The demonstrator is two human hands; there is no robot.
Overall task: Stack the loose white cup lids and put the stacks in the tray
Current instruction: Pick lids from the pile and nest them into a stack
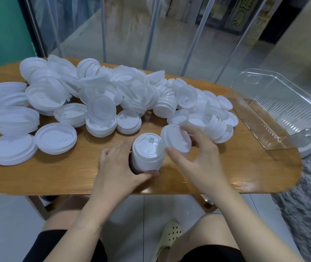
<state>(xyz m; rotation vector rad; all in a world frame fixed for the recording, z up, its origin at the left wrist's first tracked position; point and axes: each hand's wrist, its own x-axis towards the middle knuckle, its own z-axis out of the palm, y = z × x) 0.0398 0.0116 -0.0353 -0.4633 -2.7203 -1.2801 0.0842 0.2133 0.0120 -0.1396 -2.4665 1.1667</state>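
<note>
a stack of lids [147, 154] is steadied upright on the wooden table [245, 167] by the left hand [118, 165], fingers curled round it, so a single lid [175, 138], pinched tilted in the right hand [198, 150], can be seated on top; the clear tray [275, 103] at right holds nothing, the loose lids [94, 99] heaped beyond

The table [60, 173] looks like light wood with a visible grain and a smooth, slightly shiny finish. All the loose lids [101, 95] piled from about 9 to 1 o'clock are thin white plastic, kinda translucent, mostly matt with a soft sheen. The stack [146, 154] near the middle is the same white plastic, with embossed lettering on the top one. At 3 o'clock the tray [283, 103] is clear glossy plastic with ribbed walls. The rug [305, 186] at 4 o'clock looks grey, fuzzy cloth. Floor tiles [5, 220] are pale and smooth.
</note>
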